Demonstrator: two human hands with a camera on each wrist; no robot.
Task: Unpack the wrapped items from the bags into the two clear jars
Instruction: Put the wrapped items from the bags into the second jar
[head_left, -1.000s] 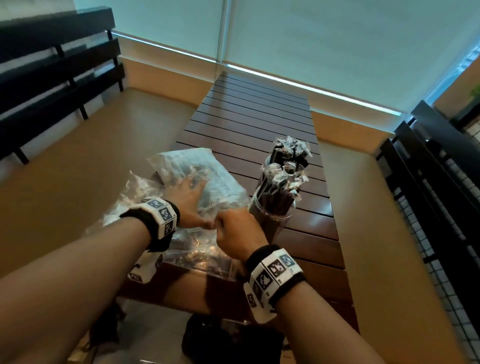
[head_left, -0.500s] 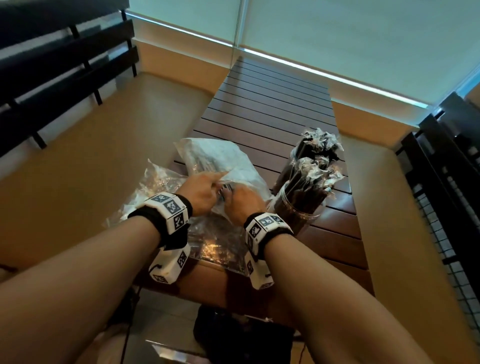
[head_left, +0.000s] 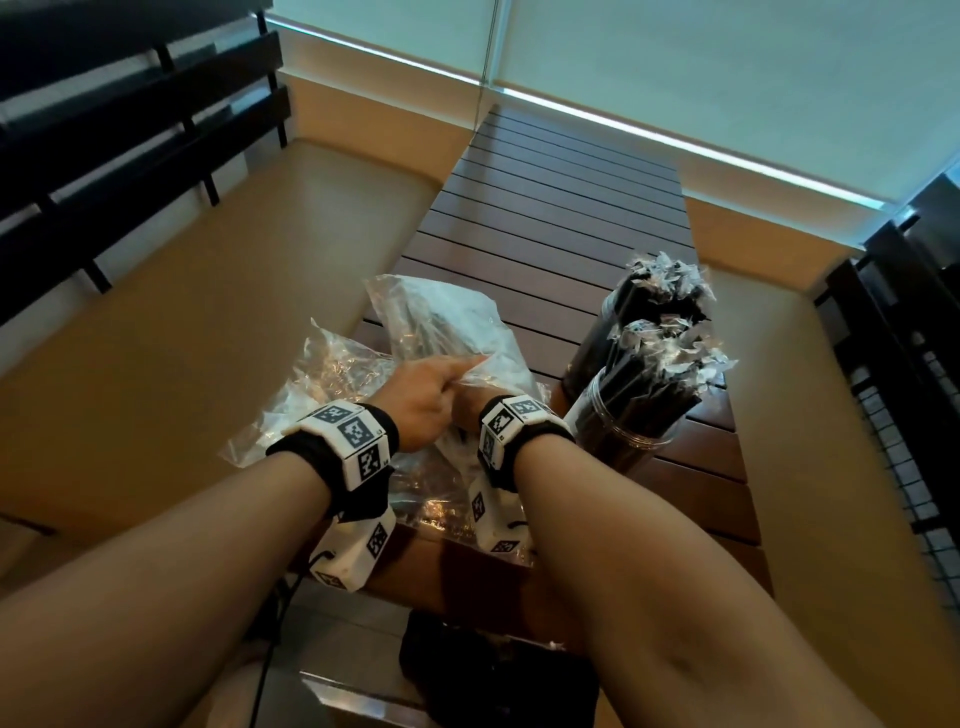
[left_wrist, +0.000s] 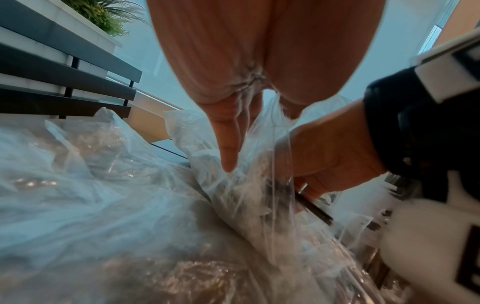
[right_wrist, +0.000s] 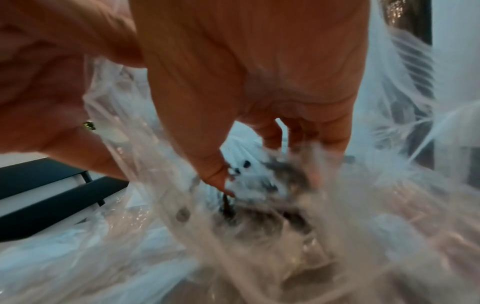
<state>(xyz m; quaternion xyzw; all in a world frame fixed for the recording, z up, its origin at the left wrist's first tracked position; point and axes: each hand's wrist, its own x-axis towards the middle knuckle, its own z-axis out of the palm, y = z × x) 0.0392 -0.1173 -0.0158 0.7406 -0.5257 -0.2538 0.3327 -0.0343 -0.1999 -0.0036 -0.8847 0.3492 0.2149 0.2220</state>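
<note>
My left hand (head_left: 423, 397) pinches the bag (head_left: 457, 332) mouth; right hand (left_wrist: 330, 162) reaches inside, grip on straws unclear. Both jars (head_left: 623, 431) stand right on the slatted counter (head_left: 545, 218), far end open.

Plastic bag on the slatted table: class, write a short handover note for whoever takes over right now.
Left hand: pinches the plastic bag, holding its mouth open.
Right hand: inside the bag, fingers around wrapped items.
Two clear jars stand to the right on the table, both packed with wrapped items.
An emptier bag lies to the left.
Left: pull out this handful and put it in a jar.
</note>
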